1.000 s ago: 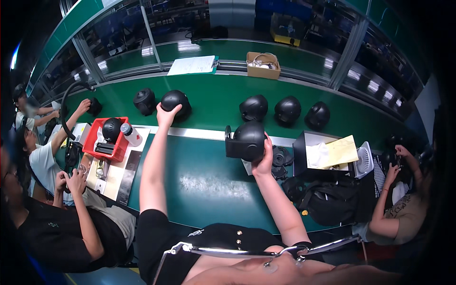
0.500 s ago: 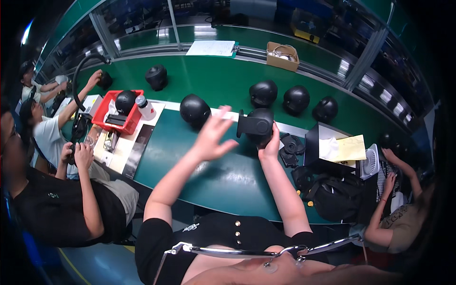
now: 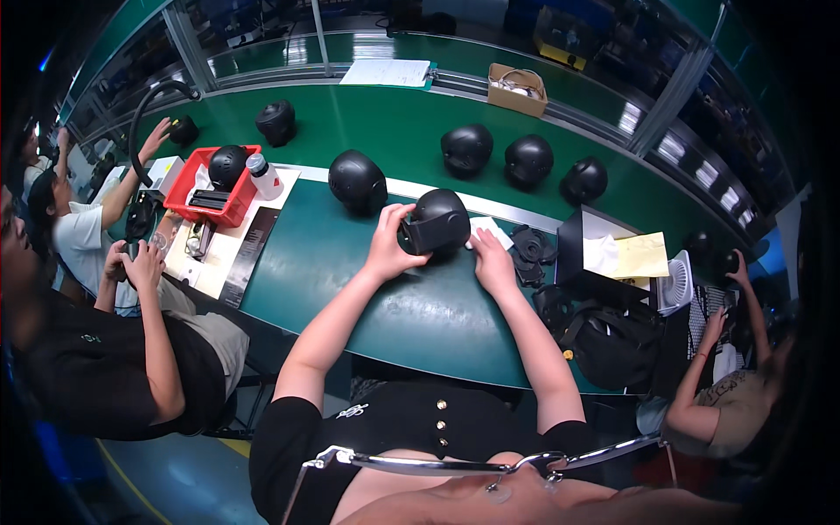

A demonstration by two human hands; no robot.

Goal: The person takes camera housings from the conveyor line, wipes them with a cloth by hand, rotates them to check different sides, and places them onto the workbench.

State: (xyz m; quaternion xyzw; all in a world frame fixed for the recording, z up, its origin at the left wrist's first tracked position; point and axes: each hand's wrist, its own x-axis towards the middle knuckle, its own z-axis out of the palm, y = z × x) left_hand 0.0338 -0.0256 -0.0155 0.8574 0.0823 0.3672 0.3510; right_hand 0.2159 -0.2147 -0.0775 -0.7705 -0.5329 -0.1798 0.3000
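Observation:
A black rounded housing (image 3: pixel 444 217) with a flat, squared part jutting toward me sits over the green table mat, close to its far edge. My left hand (image 3: pixel 389 247) grips that squared part from the left, thumb below and fingers above. Just right of the housing, my right hand (image 3: pixel 493 265) has its fingertips on a crumpled white cloth or tissue (image 3: pixel 490 231). Another black rounded housing (image 3: pixel 357 182) stands a little behind my left hand. Black moulded parts (image 3: pixel 532 254) lie to the right of the cloth.
Three more housings stand on the green belt (image 3: pixel 394 131) behind. At left are a red bin (image 3: pixel 213 188) and a white bottle (image 3: pixel 262 178); at right, a black box (image 3: pixel 577 262), a white fan (image 3: pixel 675 284) and a black bag (image 3: pixel 612 348). Co-workers sit on both sides.
My left hand has gone from open in the air to gripping the housing, which has turned and shifted left. My right hand has let go of it and moved onto the white cloth.

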